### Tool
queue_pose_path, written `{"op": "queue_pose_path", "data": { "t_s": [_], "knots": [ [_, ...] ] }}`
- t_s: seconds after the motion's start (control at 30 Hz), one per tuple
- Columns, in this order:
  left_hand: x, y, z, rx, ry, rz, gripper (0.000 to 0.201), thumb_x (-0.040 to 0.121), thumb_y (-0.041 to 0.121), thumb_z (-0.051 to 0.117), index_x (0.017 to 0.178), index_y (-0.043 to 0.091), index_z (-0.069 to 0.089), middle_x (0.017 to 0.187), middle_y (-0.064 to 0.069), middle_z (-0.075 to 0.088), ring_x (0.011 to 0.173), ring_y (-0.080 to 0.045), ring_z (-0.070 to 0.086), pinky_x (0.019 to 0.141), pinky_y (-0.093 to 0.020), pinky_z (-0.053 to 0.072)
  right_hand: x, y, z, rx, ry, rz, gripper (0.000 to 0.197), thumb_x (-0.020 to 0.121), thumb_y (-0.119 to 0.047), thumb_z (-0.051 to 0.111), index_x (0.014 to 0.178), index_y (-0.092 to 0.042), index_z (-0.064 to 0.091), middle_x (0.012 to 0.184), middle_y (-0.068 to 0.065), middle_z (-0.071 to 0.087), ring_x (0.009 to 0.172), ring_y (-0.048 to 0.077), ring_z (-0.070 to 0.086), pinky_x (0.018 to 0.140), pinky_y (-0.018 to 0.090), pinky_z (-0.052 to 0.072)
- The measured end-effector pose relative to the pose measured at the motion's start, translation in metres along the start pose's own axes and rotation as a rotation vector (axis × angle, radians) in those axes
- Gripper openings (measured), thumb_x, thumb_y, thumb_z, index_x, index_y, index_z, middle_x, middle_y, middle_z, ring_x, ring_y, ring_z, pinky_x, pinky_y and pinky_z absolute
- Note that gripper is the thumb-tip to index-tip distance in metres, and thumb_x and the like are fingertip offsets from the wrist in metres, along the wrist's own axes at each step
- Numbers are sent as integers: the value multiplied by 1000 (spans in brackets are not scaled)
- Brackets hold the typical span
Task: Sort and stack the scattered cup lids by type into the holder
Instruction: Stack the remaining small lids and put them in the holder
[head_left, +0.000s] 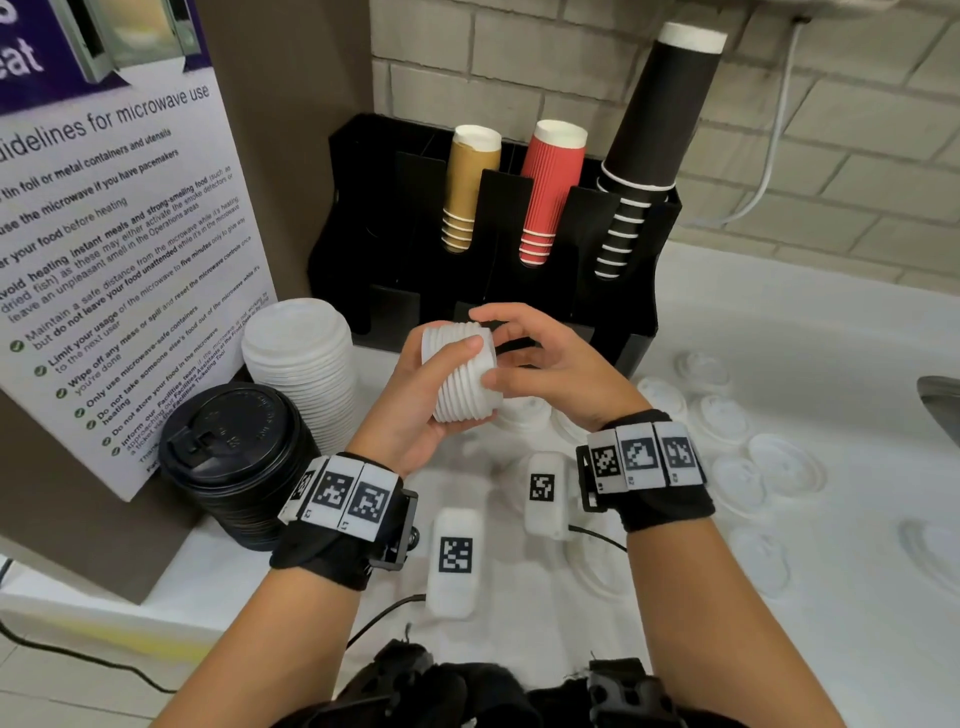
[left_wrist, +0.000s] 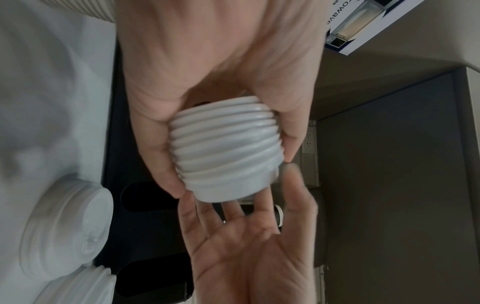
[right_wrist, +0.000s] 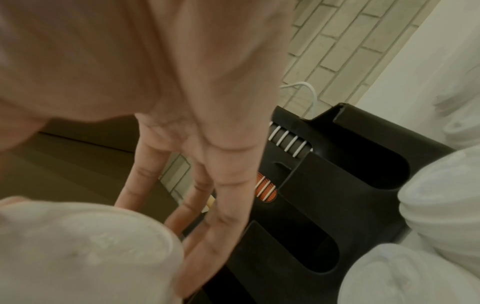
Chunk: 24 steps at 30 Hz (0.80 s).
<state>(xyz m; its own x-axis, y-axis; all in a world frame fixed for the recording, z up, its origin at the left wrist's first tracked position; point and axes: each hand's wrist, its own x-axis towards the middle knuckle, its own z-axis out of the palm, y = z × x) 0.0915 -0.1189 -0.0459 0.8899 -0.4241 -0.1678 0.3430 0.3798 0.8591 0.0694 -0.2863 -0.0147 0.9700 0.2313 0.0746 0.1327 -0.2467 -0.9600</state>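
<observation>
The left hand (head_left: 415, 395) is curling round a small stack of white lids (head_left: 462, 371) in front of the black holder (head_left: 639, 332), the right hand (head_left: 545, 364) spread beside it. Loose lids (head_left: 727, 421) are lying on the white counter (head_left: 779, 322), so much is probably left. Brick wall (head_left: 831, 130) is standing behind.

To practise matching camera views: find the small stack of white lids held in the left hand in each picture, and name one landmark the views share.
Head: lid stack at centre, gripped by the left hand.
Left wrist: lid stack at centre, between thumb and fingers.
Right wrist: lid stack at lower left, blurred, seen end on.
Shared landmark: the black holder behind the hands.
</observation>
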Motion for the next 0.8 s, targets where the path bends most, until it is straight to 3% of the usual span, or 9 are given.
{"op": "queue_pose_path", "data": {
  "t_s": [0.07, 0.13, 0.27, 0.33, 0.43, 0.5, 0.63, 0.7, 0.8],
  "knots": [
    [1, 2, -2, -4, 31, 33, 51, 73, 35, 76, 117, 27, 51, 126, -9, 57, 109, -27, 62, 75, -44, 58, 11, 5, -5, -27, 65, 71, 35, 86, -38, 65, 120, -43, 57, 113, -7, 63, 107, 13, 63, 86, 30, 55],
    [1, 3, -5, -10, 56, 56, 50, 68, 36, 71, 113, 29, 52, 120, -5, 57, 104, -22, 62, 73, -41, 59, 27, 16, -14, -303, 120, 197, 34, 92, -40, 58, 126, -34, 57, 121, -7, 62, 115, 12, 58, 91, 24, 47],
    [2, 2, -8, -19, 61, 65, 49, 66, 36, 71, 111, 31, 52, 120, -2, 56, 108, -22, 60, 79, -45, 58, 50, 40, -20, -962, -169, 451, 63, 81, -36, 72, 138, -22, 48, 139, 0, 51, 124, 19, 50, 99, 28, 41],
    [3, 2, -8, -13, 61, 67, 48, 66, 36, 71, 111, 32, 52, 120, -2, 56, 110, -24, 59, 82, -46, 57, 56, 46, -18, -1062, -231, 493, 74, 73, -32, 80, 139, -21, 48, 139, 1, 50, 123, 21, 51, 95, 29, 43],
    [4, 2, -9, -21, 63, 68, 48, 66, 36, 71, 110, 32, 52, 117, -1, 57, 101, -20, 65, 81, -46, 58, 62, 47, -14, -1141, -286, 489, 72, 68, -29, 83, 133, -20, 52, 128, 4, 55, 111, 23, 57, 84, 29, 47],
    [4, 3, -10, -24, 68, 70, 47, 67, 35, 71, 111, 32, 52, 117, -1, 57, 98, -19, 66, 79, -44, 59, 62, 44, -15, -1152, -282, 463, 64, 70, -29, 81, 128, -20, 55, 120, 5, 57, 103, 23, 59, 76, 29, 49],
    [5, 4, -12, -31, 103, 67, 43, 72, 34, 71, 111, 31, 53, 118, -1, 57, 108, -22, 60, 82, -46, 59, 50, 27, -30, -1021, -150, 437, 50, 76, -34, 75, 122, -26, 57, 115, 1, 57, 97, 18, 57, 76, 30, 52],
    [5, 5, -13, -24, 113, 64, 48, 68, 36, 71, 112, 31, 52, 117, 0, 57, 108, -22, 59, 84, -47, 58, 40, 14, -40, -816, -31, 402, 48, 77, -35, 73, 121, -33, 56, 112, 1, 59, 96, 17, 59, 80, 30, 55],
    [5, 5, -10, -20, 94, 37, 53, 66, 37, 72, 114, 29, 52, 117, -2, 58, 108, -24, 60, 83, -47, 57, 20, -4, -38, -291, 43, 280, 43, 78, -29, 74, 117, -40, 59, 105, 5, 66, 97, 18, 67, 83, 32, 58]
  ]
}}
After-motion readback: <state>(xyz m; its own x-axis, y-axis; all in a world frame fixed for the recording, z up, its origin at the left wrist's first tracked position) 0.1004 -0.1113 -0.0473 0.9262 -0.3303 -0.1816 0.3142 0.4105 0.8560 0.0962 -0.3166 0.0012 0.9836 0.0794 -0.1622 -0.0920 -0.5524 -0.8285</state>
